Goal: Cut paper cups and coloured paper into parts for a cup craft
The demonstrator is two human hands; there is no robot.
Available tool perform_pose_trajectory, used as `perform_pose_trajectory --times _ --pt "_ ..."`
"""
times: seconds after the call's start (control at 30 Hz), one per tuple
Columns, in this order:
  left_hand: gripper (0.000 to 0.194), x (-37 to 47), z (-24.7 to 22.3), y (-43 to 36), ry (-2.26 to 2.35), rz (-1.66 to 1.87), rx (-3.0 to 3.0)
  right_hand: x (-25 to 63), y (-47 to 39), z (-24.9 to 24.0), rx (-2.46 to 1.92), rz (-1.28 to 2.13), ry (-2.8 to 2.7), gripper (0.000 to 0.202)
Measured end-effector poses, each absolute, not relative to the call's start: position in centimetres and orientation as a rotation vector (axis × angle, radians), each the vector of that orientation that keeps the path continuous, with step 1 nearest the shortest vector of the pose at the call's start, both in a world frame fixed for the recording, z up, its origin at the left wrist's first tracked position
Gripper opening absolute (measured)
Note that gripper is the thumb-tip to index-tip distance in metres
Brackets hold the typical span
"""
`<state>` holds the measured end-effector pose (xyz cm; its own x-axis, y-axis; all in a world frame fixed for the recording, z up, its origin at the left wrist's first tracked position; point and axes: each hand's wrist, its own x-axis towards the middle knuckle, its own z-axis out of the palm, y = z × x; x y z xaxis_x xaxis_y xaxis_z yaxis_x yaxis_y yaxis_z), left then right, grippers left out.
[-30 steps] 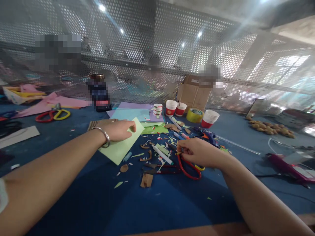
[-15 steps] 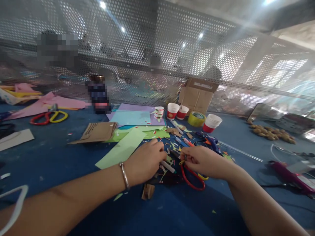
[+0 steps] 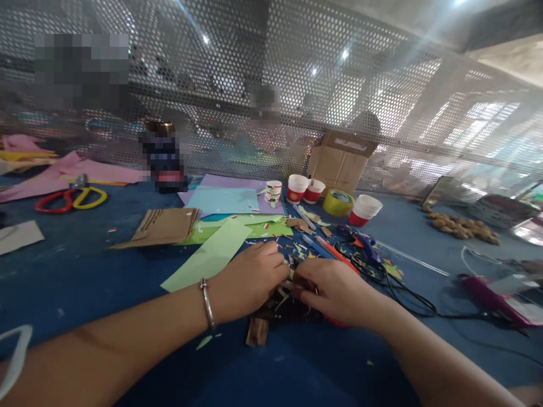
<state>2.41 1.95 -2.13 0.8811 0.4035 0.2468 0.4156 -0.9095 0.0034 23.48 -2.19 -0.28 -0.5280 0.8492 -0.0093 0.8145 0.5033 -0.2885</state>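
Note:
My left hand (image 3: pixel 254 278), with a bracelet on the wrist, is curled over the pile of paper scraps, its fingertips hidden. My right hand (image 3: pixel 339 288) is closed close beside it, thumb and fingers bent inward over the scraps. A pale stick-like piece (image 3: pixel 290 285) shows between the hands; which hand grips it is unclear. Under my right hand, a bit of the red scissors handle (image 3: pixel 336 323) peeks out. A light green paper strip (image 3: pixel 210 254) lies beyond my left forearm. A small brown cardboard piece (image 3: pixel 257 332) rests just below the hands.
Behind stand red-and-white paper cups (image 3: pixel 365 210), yellow tape (image 3: pixel 338 202) and a cardboard box (image 3: pixel 339 163). A blue glue gun (image 3: pixel 369 249) with black cord lies right. Cardboard (image 3: pixel 167 226) and other scissors (image 3: pixel 72 199) lie left. A perforated metal screen (image 3: pixel 229 73) borders the table.
My right hand has moved left off the red-and-yellow scissors handles, close to my left hand, and now covers most of them. The view has shifted slightly.

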Motion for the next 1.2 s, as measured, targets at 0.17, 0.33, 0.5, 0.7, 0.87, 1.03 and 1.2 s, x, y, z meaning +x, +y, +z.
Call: perform_pose_trajectory --times 0.17,0.33,0.5,0.7,0.87,1.03,1.2 --pt "0.014 2.2 -0.8 2.5 -0.531 -0.537 -3.085 23.7 -1.9 -0.7 -1.444 0.364 -2.538 0.008" --pt "0.011 0.2 3.0 3.4 -0.780 -0.889 -3.084 24.3 -2.1 0.0 -1.391 0.380 -2.428 0.012" --pt "0.009 -2.7 5.5 3.2 -1.461 -0.125 -3.101 24.8 -2.2 0.9 -1.383 0.473 -2.202 0.021" --pt "0.004 -2.9 3.4 2.7 -1.531 0.162 -2.993 25.0 -2.4 1.5 -1.393 0.472 -2.168 0.024" --pt "0.011 -3.0 2.2 3.3 -1.532 0.262 -2.993 25.4 -2.0 1.0 -1.416 0.540 -2.221 0.023" --pt "0.020 -2.4 2.0 4.7 -1.676 -0.109 -3.311 25.2 -1.9 0.8 -1.417 0.606 -2.330 0.023" --pt "0.017 -0.3 0.8 5.2 -2.435 -1.640 -3.293 24.6 -2.3 0.9 -1.395 0.676 -2.360 0.017"
